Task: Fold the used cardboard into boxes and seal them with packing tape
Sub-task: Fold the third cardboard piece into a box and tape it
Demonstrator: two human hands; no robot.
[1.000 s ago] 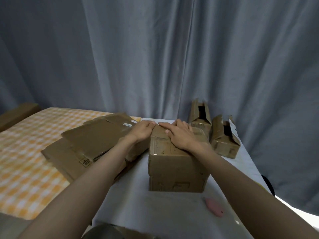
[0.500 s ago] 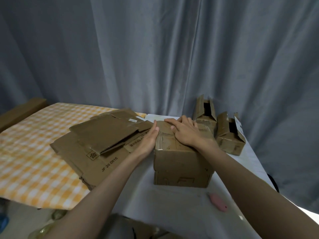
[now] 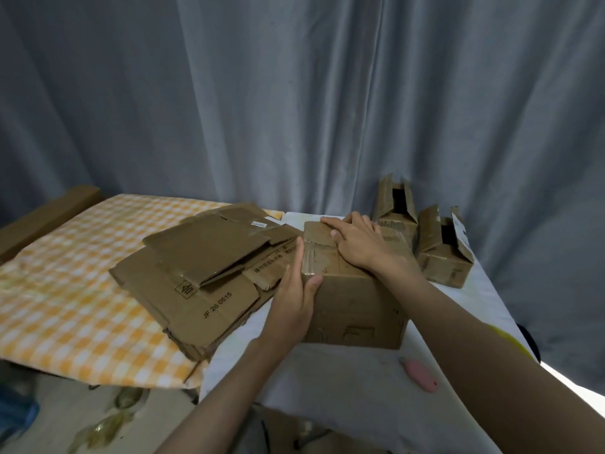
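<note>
The box, standing on the worktop, is pressed by the flat, relaxed right hand on top and the straight-fingered left hand along its side, and its tape is best smoothed firmly over the edge.

Flattened cardboard stack lies left of the box; two open boxes stand behind.
</note>
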